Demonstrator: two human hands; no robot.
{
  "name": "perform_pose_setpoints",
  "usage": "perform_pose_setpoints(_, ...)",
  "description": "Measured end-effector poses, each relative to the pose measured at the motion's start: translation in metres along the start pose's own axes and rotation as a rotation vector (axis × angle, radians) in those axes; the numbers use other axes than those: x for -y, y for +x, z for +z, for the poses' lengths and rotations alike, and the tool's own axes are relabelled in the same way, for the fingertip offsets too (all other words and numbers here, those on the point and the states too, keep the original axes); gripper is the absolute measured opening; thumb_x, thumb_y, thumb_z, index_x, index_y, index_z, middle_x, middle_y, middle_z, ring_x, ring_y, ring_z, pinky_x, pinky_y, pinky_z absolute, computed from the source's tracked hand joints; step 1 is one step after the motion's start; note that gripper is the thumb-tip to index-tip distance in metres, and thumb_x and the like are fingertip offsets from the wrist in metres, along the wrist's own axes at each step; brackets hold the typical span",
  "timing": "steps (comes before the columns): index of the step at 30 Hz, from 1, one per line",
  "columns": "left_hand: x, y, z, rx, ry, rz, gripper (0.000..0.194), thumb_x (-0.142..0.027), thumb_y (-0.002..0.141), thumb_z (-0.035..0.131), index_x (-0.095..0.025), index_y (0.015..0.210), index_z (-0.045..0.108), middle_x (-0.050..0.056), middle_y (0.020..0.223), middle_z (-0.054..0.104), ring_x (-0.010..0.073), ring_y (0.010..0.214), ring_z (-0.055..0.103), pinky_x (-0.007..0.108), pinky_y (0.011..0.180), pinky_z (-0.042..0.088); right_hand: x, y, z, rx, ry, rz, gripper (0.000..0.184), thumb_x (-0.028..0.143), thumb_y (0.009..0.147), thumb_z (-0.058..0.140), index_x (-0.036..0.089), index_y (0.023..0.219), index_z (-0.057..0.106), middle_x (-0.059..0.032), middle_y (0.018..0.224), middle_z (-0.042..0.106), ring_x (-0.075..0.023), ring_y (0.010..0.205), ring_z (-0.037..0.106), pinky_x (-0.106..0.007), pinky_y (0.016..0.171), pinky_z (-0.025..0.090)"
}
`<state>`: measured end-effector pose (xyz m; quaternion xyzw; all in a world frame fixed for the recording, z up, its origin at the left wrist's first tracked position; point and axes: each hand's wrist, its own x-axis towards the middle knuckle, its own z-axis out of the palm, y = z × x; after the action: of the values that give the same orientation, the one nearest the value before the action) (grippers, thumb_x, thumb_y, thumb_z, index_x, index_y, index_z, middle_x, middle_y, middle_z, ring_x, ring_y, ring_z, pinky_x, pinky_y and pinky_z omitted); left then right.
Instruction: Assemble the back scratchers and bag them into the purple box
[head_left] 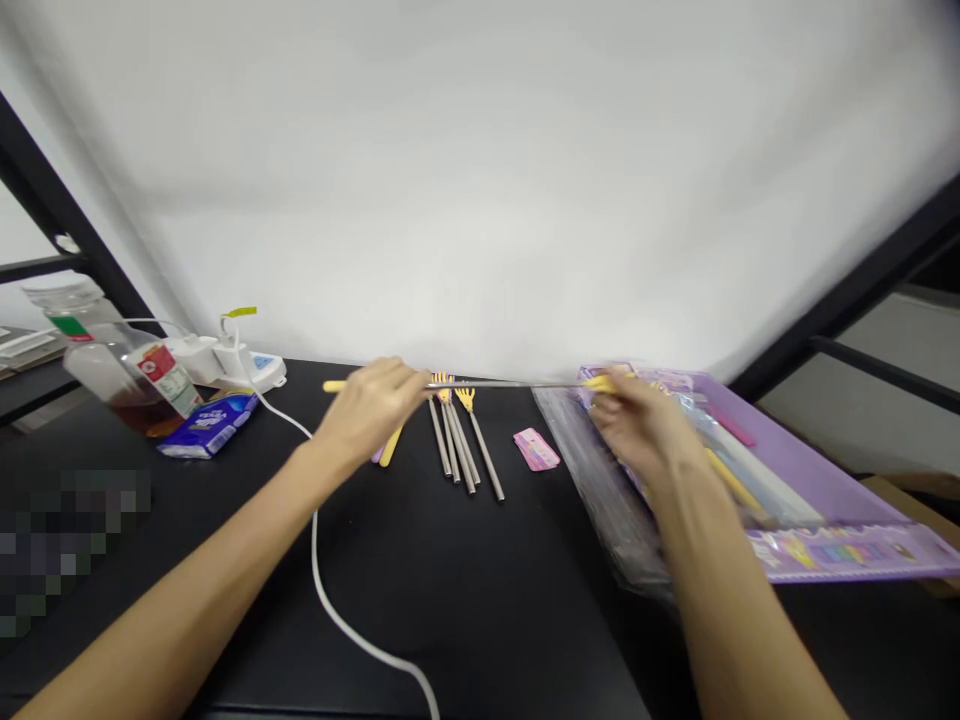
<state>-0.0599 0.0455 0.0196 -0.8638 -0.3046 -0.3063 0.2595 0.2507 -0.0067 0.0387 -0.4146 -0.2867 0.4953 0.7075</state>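
Note:
Stretched level between my hands is a telescopic back scratcher [517, 385] with a thin metal rod and yellow ends. My left hand [382, 395] is closed around it, and a yellow handle end sticks out to the left. My right hand [634, 415], blurred by motion, closes on the yellow end at the right; its fingertips are partly hidden. Below the rod, several metal rods with yellow claw-shaped heads [465, 398] lie side by side on the black table [465, 600]. A yellow handle [390, 447] and a purple one lie under my left hand.
Pink cards [536, 450] lie beside clear plastic bags [600, 510]. At right is a purple display box [795, 440] with colored handles. At left are a bottle [124, 365], a blue tissue pack [210, 425] and a power strip [266, 370]; a white cable [330, 600] crosses the table.

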Motion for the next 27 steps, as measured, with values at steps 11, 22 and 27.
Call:
perform_pose_setpoints(11, -0.038, 0.0, 0.007, 0.157, 0.01, 0.15, 0.02, -0.015, 0.098, 0.054, -0.017, 0.08, 0.061, 0.0, 0.069, 0.063, 0.0161, 0.063, 0.06, 0.03, 0.062, 0.041, -0.045, -0.024, 0.04, 0.546, -0.715, -0.041, 0.03, 0.041, 0.069, 0.086, 0.015, 0.073, 0.071, -0.0009, 0.054, 0.064, -0.0104, 0.048, 0.054, -0.02, 0.041, 0.034)
perform_pose_setpoints(22, -0.033, 0.006, 0.007, 0.089, -0.036, 0.075, 0.022, -0.03, 0.102, 0.051, -0.019, 0.099, 0.069, 0.002, 0.071, 0.071, 0.0156, 0.059, 0.064, 0.027, 0.059, 0.042, -0.029, -0.015, 0.031, 0.465, -0.577, -0.08, 0.031, 0.038, 0.068, 0.086, 0.014, 0.08, 0.07, -0.0003, 0.066, 0.066, -0.0085, 0.053, 0.055, -0.021, 0.051, 0.042)
perform_pose_setpoints(27, 0.006, -0.002, 0.003, 0.18, -0.034, -0.113, 0.028, -0.033, 0.1, 0.049, -0.023, 0.104, 0.075, 0.006, 0.088, 0.078, 0.0227, 0.075, 0.072, 0.031, 0.068, 0.049, 0.0, 0.005, -0.002, 0.061, -0.219, -0.18, 0.043, 0.021, 0.054, 0.091, 0.017, 0.087, 0.065, 0.0062, 0.057, 0.059, -0.0056, 0.048, 0.049, -0.015, 0.046, 0.037)
